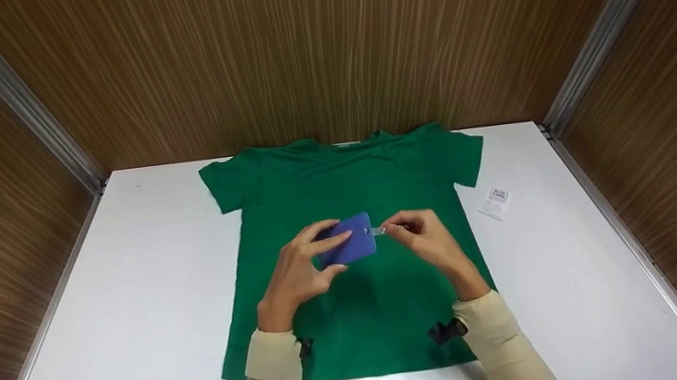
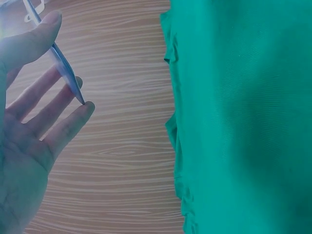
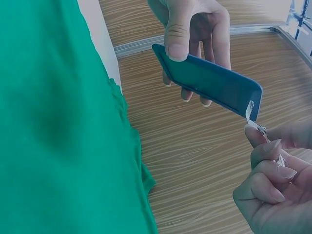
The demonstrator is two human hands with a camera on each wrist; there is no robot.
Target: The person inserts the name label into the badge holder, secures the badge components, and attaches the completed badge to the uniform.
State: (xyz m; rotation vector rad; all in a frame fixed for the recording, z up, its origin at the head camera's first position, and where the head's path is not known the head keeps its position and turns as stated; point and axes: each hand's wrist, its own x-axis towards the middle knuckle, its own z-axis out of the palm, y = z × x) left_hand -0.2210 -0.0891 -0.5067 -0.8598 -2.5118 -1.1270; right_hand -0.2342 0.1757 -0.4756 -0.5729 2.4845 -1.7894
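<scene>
A blue badge holder [image 1: 357,248] is held above the green T-shirt [image 1: 358,326]. My left hand [image 1: 296,269] grips it by its edges between thumb and fingers; the right wrist view shows the thumb on the near edge of the badge holder [image 3: 214,85]. A clear strap with a metal clip [image 3: 262,129] hangs from the holder's right end. My right hand [image 1: 428,237] pinches that clip, its fingers [image 3: 265,180] curled around it and partly hiding it. In the left wrist view the holder [image 2: 68,73] appears edge-on in the left hand [image 2: 29,141].
The T-shirt lies spread out on a white table [image 1: 111,315], sleeves toward the back. A small white printed card [image 1: 496,203] lies right of the shirt. Wood-grain panels [image 1: 305,49] enclose the table at the back and both sides.
</scene>
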